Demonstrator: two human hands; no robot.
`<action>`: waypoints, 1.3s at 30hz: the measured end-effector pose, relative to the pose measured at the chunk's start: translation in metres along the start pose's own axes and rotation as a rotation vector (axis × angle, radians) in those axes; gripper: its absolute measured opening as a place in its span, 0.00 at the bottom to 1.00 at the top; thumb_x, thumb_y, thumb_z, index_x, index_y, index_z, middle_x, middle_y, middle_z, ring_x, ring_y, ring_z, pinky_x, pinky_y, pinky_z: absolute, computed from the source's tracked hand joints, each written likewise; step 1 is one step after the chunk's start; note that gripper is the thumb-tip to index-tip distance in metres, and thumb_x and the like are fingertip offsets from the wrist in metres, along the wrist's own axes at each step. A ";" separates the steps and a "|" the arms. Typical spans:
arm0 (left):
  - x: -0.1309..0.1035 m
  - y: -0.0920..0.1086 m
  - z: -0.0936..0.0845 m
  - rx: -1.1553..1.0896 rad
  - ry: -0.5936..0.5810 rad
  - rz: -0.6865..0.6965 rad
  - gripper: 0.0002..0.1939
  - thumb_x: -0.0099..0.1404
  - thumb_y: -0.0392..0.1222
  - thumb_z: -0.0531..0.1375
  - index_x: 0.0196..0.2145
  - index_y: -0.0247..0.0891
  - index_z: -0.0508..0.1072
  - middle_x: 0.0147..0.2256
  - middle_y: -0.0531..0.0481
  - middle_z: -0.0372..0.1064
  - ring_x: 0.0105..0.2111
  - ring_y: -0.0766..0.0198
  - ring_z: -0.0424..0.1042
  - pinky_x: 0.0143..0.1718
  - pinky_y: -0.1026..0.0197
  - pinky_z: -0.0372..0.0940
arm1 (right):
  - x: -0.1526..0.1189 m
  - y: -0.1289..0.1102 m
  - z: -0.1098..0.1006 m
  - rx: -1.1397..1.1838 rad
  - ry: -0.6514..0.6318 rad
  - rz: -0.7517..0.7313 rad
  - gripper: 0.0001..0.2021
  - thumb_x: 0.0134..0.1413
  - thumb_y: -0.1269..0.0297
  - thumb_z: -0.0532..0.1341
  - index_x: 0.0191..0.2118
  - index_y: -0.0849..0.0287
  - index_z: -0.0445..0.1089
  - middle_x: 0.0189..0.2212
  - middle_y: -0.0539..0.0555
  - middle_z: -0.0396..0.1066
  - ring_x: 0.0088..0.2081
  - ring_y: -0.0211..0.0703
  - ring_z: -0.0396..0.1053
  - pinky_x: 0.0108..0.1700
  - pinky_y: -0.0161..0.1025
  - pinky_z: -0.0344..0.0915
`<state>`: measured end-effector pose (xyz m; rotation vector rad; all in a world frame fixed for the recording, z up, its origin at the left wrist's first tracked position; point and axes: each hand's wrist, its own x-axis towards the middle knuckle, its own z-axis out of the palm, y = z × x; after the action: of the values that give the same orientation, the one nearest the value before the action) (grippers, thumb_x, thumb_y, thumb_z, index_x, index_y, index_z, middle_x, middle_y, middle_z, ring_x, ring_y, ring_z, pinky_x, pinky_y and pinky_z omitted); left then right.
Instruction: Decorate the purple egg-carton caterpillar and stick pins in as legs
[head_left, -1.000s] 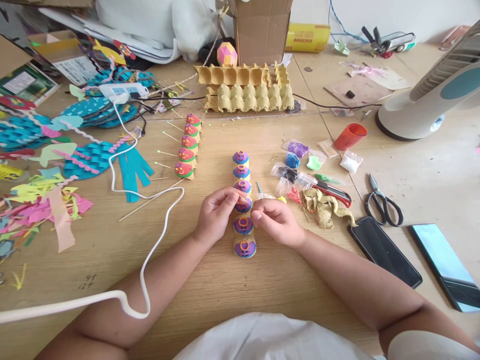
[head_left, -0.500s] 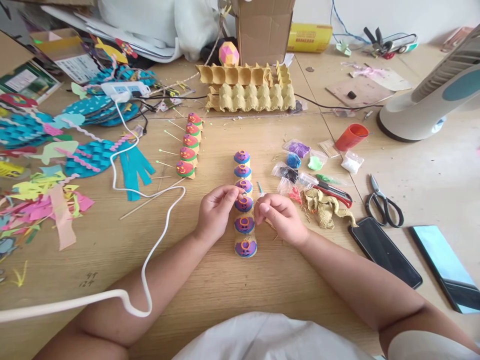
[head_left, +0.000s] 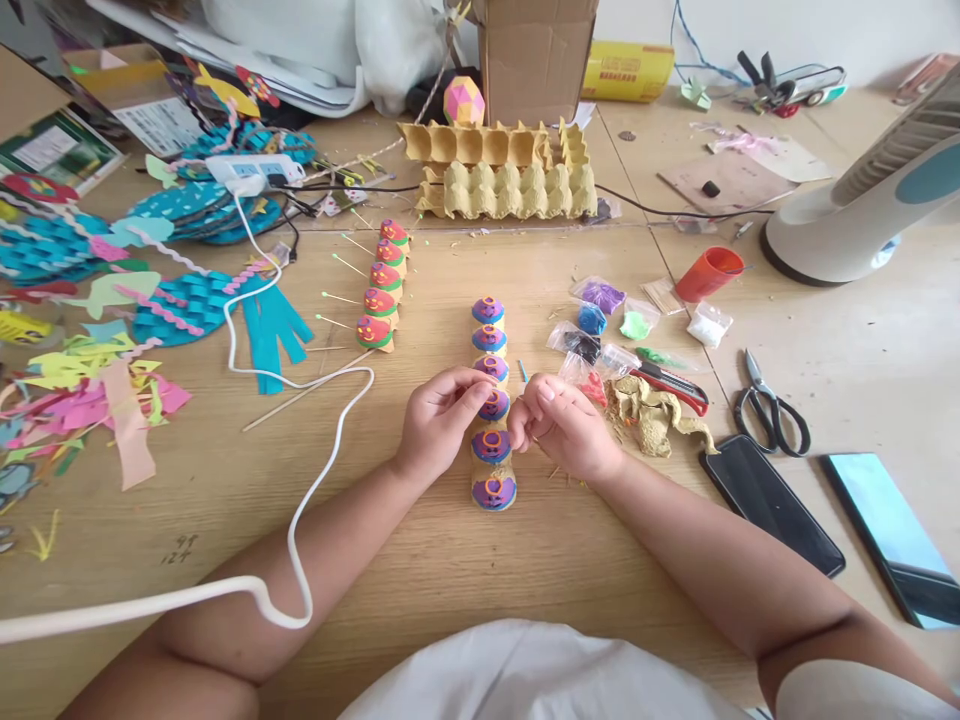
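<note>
A strip of egg carton cups [head_left: 492,447] coated in blue and purple clay, with orange rings and small faces, runs lengthwise in front of me. My left hand [head_left: 444,415] hovers over its left side, thumb and forefinger pinched; whatever they hold is too small to make out. On the strip's right side, my right hand [head_left: 562,425] has its fingers curled together, and their contents are hidden. Just beyond the right hand lies a thin blue stick [head_left: 523,371]. Farther left stands a second strip [head_left: 380,301] in red and green, with pale-tipped sticks poking out.
Bags of coloured clay [head_left: 602,295], a red cup [head_left: 708,274], a utility knife [head_left: 670,384], scissors [head_left: 769,405] and two phones [head_left: 772,505] lie to the right. Egg cartons [head_left: 519,190] sit at the back. A white cable [head_left: 330,460] crosses the left side, near paper scraps [head_left: 82,400].
My right hand has turned slightly, its fingers curling more upward. My left hand keeps its pinch over the strip. The whole view has shifted a little.
</note>
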<state>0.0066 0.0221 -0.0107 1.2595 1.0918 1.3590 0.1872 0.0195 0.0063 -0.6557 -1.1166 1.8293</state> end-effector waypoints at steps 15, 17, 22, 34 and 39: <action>0.003 0.000 0.002 -0.127 0.125 -0.111 0.15 0.58 0.54 0.71 0.32 0.39 0.81 0.32 0.50 0.78 0.35 0.65 0.74 0.41 0.62 0.70 | 0.007 0.005 -0.003 -0.046 0.346 -0.166 0.16 0.61 0.49 0.67 0.36 0.53 0.63 0.29 0.47 0.74 0.25 0.33 0.67 0.28 0.33 0.63; 0.002 0.001 0.002 -0.129 0.114 -0.108 0.15 0.58 0.55 0.71 0.31 0.39 0.80 0.33 0.49 0.79 0.35 0.65 0.75 0.42 0.62 0.70 | 0.006 0.005 -0.003 -0.061 0.322 -0.157 0.17 0.59 0.50 0.69 0.36 0.54 0.64 0.29 0.47 0.75 0.26 0.33 0.68 0.28 0.33 0.63; 0.002 0.002 0.003 -0.083 0.110 -0.036 0.16 0.60 0.55 0.71 0.30 0.39 0.80 0.29 0.51 0.76 0.33 0.65 0.73 0.39 0.63 0.69 | 0.005 0.003 0.002 -0.101 0.244 -0.139 0.17 0.55 0.54 0.73 0.33 0.56 0.66 0.30 0.48 0.76 0.28 0.33 0.71 0.30 0.32 0.66; 0.005 -0.002 0.001 -0.126 0.135 -0.088 0.18 0.59 0.58 0.71 0.34 0.39 0.83 0.29 0.50 0.77 0.33 0.63 0.75 0.42 0.60 0.71 | 0.003 0.002 0.004 -0.179 0.305 -0.118 0.19 0.54 0.52 0.73 0.33 0.56 0.63 0.27 0.49 0.78 0.26 0.34 0.76 0.27 0.30 0.70; 0.005 -0.005 0.000 -0.211 0.098 -0.106 0.19 0.58 0.60 0.72 0.32 0.40 0.83 0.27 0.51 0.76 0.31 0.64 0.75 0.41 0.60 0.71 | 0.003 0.002 0.005 -0.189 0.313 -0.120 0.20 0.54 0.51 0.73 0.33 0.55 0.62 0.26 0.47 0.78 0.25 0.35 0.77 0.25 0.30 0.71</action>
<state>0.0073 0.0282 -0.0147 0.9773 1.0367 1.4272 0.1809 0.0196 0.0066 -0.9292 -1.0989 1.4703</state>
